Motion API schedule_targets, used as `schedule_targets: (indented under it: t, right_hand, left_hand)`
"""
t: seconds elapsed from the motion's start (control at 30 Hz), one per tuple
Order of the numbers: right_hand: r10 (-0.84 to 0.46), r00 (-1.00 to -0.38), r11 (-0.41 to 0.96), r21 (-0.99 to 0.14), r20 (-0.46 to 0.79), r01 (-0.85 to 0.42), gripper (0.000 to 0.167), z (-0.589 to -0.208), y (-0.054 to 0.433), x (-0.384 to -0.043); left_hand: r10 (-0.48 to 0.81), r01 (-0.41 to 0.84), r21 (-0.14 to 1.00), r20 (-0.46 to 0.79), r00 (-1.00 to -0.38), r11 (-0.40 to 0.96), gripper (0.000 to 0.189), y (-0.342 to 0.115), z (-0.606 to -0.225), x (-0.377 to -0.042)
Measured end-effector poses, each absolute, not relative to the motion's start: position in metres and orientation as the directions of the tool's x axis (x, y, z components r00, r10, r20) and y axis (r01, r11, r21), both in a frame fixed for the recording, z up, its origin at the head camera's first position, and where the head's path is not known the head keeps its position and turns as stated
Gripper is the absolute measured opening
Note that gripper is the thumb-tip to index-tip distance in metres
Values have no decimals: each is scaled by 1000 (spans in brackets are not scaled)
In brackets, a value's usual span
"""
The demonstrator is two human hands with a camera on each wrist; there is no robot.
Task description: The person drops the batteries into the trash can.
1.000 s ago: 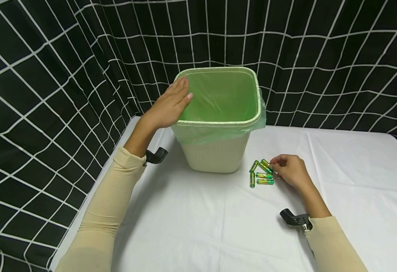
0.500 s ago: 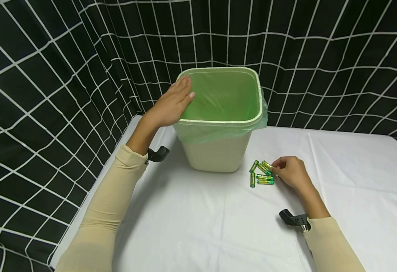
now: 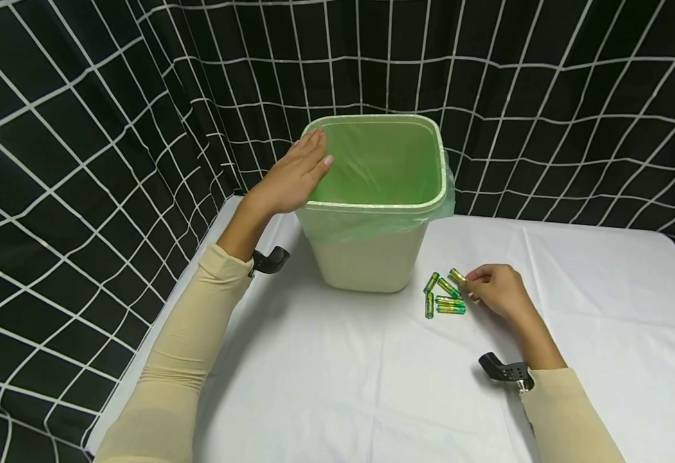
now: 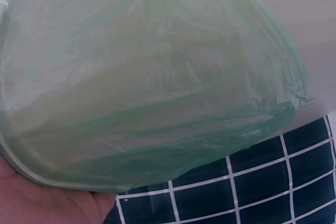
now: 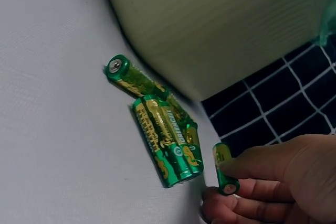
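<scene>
Six cylindrical batteries (image 3: 448, 287), green and gold, we counted just to the right of a bin (image 3: 366, 263), near its base. Of these, one battery (image 5: 221, 153) we entered as held: the right hand (image 3: 498, 290) had its fingers (image 5: 265, 191) clamped on it in a pinch, thumb pressed to its side, at the group's right edge; whether it touched the bench (image 3: 326, 373) we could not tell. Five others we found lying flat: two parallel, close together and set crosswise; one slanted just beyond them; one at the group's left, pointing toward the near edge; one tilted just past that, end near end. The bin, pale and upright, we listed with a translucent green liner (image 3: 366, 230) folded over its rim and hanging outside. The left hand (image 3: 291, 177) rested on the bin's left rim, fingers extended and close together, thumb apart from them. We further noted a white cloth over the bench; two beige sleeves (image 3: 170, 360); two black wrist devices (image 3: 502, 371), one per wrist; and, behind and to the left, a black curtain (image 3: 546, 138) marked with a white grid.
</scene>
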State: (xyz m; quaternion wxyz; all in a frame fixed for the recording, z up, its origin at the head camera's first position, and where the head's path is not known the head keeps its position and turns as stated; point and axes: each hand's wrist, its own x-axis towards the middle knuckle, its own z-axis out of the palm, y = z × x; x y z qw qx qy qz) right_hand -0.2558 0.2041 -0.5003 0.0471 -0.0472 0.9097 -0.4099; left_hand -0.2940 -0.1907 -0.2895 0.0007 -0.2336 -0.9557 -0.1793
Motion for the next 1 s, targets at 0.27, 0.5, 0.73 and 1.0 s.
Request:
schedule_targets:
  t: [0.27,0.5,0.73,1.0]
  right_hand:
    - [-129,-991,641,-764,-21,-67,22,-494,203,-255]
    - [-115,-989,644,-751,95,-146,21,-478,197,-249]
    - [-72,-985,594,-787,156,-168,20,-459,196,-243]
    - [-66,-975,537,-816,213,-215,25,-441,189,-236]
  left_hand:
    - [454,459,333,98,-886,824,63,-189,-289,-297]
    - [461,468,320,103,-881,823,64,-187,-286,-298]
    - [463,475,337,120,-878,813,63,-184,-286,-296]
    - [444,453,358,112,-889,817,63,-188,-290,-292]
